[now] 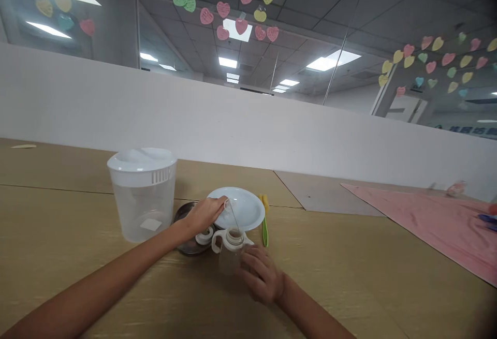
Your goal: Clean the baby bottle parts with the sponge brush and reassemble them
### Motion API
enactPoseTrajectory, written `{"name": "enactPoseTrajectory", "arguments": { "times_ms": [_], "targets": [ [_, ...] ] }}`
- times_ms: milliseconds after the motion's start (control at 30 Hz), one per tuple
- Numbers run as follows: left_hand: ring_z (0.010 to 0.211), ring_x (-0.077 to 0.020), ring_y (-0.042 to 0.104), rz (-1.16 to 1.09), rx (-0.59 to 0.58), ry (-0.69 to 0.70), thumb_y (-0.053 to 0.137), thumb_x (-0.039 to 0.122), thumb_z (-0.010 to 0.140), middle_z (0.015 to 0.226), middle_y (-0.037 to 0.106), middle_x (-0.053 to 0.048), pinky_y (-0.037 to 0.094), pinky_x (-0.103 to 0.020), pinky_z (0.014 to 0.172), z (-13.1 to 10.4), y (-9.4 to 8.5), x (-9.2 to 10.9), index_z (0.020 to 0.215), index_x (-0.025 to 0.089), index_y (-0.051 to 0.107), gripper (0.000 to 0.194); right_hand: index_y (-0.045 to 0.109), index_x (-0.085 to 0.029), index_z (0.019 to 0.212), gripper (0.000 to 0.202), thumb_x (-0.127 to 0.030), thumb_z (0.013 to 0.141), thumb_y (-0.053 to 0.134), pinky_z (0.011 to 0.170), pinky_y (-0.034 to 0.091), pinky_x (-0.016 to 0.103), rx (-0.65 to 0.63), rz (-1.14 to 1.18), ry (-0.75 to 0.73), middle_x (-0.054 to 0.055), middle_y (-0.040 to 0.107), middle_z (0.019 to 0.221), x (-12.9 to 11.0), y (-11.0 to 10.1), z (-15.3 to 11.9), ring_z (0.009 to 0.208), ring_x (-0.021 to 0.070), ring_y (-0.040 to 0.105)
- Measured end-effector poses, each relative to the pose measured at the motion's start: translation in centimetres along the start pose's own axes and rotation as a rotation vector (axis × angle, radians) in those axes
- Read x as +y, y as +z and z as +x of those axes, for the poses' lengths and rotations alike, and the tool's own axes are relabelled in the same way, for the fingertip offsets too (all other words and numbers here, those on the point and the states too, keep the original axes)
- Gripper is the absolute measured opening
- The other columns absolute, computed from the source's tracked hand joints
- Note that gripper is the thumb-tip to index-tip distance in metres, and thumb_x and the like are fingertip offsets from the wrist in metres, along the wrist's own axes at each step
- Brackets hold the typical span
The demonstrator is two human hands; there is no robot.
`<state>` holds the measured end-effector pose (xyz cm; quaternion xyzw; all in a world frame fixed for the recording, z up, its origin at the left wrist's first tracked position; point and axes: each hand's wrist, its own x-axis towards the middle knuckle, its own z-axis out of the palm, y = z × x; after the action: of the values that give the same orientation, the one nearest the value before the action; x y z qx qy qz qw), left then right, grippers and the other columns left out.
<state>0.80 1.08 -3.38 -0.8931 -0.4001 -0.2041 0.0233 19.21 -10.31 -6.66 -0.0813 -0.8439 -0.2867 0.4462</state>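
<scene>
A bottle [230, 260] with two white handles stands uncapped on the table. My right hand [261, 274] is closed around its right side, at the handle. Above and left of the bottle mouth, my left hand [207, 214] pinches a small whitish piece [228, 205], from which a thin straw-like line runs down to the open mouth. Under my left forearm and hand lies a dark round dish [190, 247], partly covered, with a white ring-shaped part [205, 236] on it. A white bowl [248, 208] sits just behind the bottle.
A clear bin [142, 204] with a white lid stands left of the dish. Right of the bowl lies a brush [265, 230] with a green handle and yellow head. Pink cloth [423, 215] covers the table's far right. A low white wall [233, 127] runs behind.
</scene>
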Motion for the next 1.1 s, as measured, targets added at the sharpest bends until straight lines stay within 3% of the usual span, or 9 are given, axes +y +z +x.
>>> {"name": "enactPoseTrajectory", "arguments": {
  "times_ms": [467,1100],
  "targets": [
    [0.066,-0.0170,0.059,-0.036,0.038,0.019,0.025,0.028,0.093,0.078,0.064,-0.005,0.038,-0.024,0.056,-0.1,-0.6,0.2,0.104,0.019,0.052,0.031,0.047,-0.013,0.110,0.025,-0.013,0.090,0.032,0.070,0.049,0.033,-0.036,0.145,0.212,0.010,0.056,0.087,0.1,0.0,-0.9,0.084,0.0188,0.054],
    [0.074,-0.0175,0.061,-0.029,0.040,0.045,0.031,0.024,0.091,0.088,0.066,-0.006,0.042,-0.024,0.062,-0.1,-0.2,-0.4,0.108,0.019,0.052,0.027,0.039,-0.020,0.121,0.031,-0.017,0.090,0.032,0.067,0.048,0.033,0.018,0.184,0.300,0.009,0.057,0.092,0.6,0.3,-2.2,0.081,0.0183,0.053]
  ]
}}
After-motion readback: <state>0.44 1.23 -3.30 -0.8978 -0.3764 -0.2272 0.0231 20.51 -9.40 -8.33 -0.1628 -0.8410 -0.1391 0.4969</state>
